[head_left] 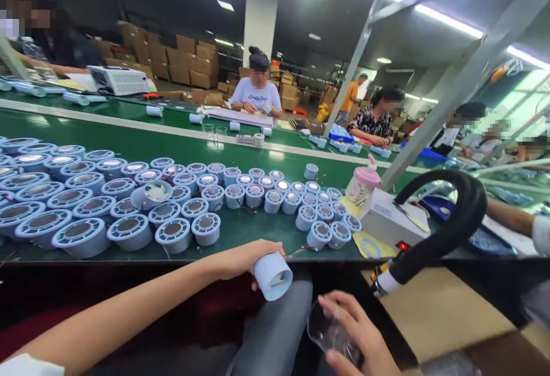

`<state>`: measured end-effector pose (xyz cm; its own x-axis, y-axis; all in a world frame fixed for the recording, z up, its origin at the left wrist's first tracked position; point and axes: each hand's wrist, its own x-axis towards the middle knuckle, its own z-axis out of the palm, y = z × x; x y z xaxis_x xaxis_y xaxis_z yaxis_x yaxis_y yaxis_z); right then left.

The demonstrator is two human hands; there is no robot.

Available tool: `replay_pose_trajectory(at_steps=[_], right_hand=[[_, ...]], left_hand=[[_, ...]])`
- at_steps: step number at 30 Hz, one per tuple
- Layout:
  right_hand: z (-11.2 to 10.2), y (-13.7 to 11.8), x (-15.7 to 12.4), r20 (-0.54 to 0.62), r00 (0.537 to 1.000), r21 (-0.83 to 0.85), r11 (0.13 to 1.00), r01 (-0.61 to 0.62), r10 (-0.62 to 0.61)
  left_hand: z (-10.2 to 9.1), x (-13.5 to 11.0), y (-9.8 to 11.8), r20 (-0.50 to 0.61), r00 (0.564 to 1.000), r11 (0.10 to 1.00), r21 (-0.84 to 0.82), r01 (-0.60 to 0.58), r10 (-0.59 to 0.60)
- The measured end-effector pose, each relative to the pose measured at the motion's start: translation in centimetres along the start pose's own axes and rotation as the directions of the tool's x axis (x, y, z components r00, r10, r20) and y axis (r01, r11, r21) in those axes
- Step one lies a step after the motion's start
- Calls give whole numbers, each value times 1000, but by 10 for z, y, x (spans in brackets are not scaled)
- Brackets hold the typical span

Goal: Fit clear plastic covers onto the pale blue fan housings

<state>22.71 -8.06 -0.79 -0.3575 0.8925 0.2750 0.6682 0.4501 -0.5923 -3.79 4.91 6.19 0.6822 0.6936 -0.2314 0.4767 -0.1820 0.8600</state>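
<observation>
My left hand (pixel 247 258) is closed round a pale blue round plastic part (pixel 272 274), held over my lap just below the green table's front edge (pixel 180 253); thin red wires trail from it to the right. My right hand (pixel 358 333) sits lower at the bottom, its fingers curled round a clear plastic piece (pixel 329 330). On the table in front lie several rows of the same pale blue round parts (pixel 129 201) with vented tops.
A black ribbed hose (pixel 447 221) arcs over a white box with a red light (pixel 389 221) at the right. A pink-lidded cup (pixel 363 184) stands behind it. Other people work across the table. A cardboard sheet (pixel 438 307) lies lower right.
</observation>
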Motion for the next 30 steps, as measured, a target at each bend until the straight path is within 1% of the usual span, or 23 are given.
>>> replay_pose_trajectory(at_steps=[1,3,4,5,6,7,9,10,12,15,17,18,19,21,22,23,25,26,27,28,30], right_hand=[[2,-7,5,-38,999,-58,998,28,-30],[3,-21,14,-132,988,-247,968,42,-76],[2,-26,18,-161,984,-333,943,22,-80],[1,-29,21,-174,982,-390,921,-7,-66],[0,-31,23,-172,984,-418,908,-40,-35],[0,-32,23,-157,988,-417,906,-75,9],[-2,-31,22,-102,988,-346,927,-144,115],[-2,-30,20,-69,983,-289,940,-181,168],[-4,-31,17,-5,968,-166,954,-250,252],[-6,-33,13,54,950,-46,951,-306,308],[-6,-33,12,23,957,-76,955,-286,289],[-5,-32,12,-26,966,-134,957,-259,258],[-4,-31,12,-87,974,-209,952,-223,209],[0,-28,13,-189,979,-360,923,-136,70],[2,-26,14,-206,979,-424,901,-90,1],[5,-24,15,-198,979,-473,880,-51,-50],[10,-19,19,-134,988,-521,854,0,-82],[12,-17,21,-93,994,-508,861,7,-63],[15,-15,23,-54,998,-461,888,-1,-27],[16,-13,24,-23,1000,-375,927,-28,20],[19,-12,24,9,993,-124,986,-113,115]], left_hand=[[12,2,0,90,996,997,-74,15,-9],[33,6,1,253,967,979,-198,58,-6],[40,7,2,312,950,972,-226,67,7],[46,7,3,342,939,974,-223,46,34],[51,8,5,336,939,982,-189,-10,74],[54,8,6,295,947,988,-126,-90,124],[58,7,8,176,958,972,22,-233,226],[61,7,8,120,959,961,79,-267,256],[65,5,7,33,965,957,122,-264,262],[73,5,1,-48,968,967,83,-243,247],[76,5,-4,-67,965,967,59,-248,252],[77,5,-7,-62,965,966,53,-252,255],[78,5,-9,-51,965,966,50,-255,257],[78,4,-10,-19,966,965,53,-257,258],[78,4,-10,0,967,965,61,-255,256],[77,4,-8,19,968,965,75,-251,251],[75,3,-3,50,973,965,127,-230,226],[74,4,-1,59,976,963,155,-218,212],[73,4,1,60,978,963,176,-205,197],[72,5,2,56,981,964,186,-192,185],[71,7,1,26,985,971,166,-171,169]])
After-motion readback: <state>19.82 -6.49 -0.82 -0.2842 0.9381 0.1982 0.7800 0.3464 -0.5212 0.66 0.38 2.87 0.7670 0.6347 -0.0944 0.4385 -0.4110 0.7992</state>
